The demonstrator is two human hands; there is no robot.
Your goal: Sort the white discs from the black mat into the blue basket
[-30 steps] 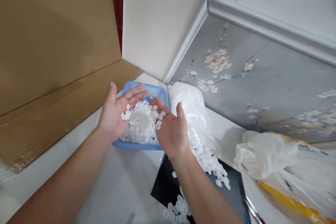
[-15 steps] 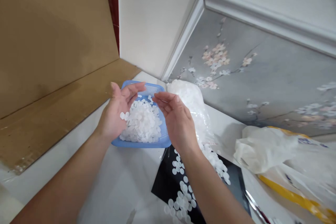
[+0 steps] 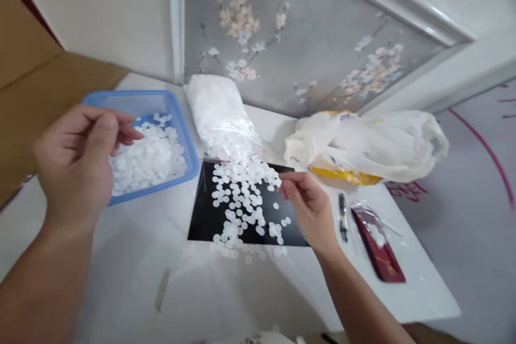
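Observation:
My left hand hovers over the near left part of a blue plastic basket, its fingers loosely bent and nothing visible in them. Inside the basket lies a heap of small white translucent discs. My right hand is at the right edge of more loose discs, thumb and index finger slightly apart by the pile. These discs are scattered over a black sheet and onto the white table. They trail from the mouth of a clear plastic bag full of discs.
A white and yellow plastic bag lies at the back right. Right of the sheet are a black pen and a dark red packet. A framed floral panel stands behind, and cardboard at the left.
The view has swung right. My hands have parted: the right moved from over the basket to the loose discs, the left stayed by the basket. The discs on my left palm no longer show.

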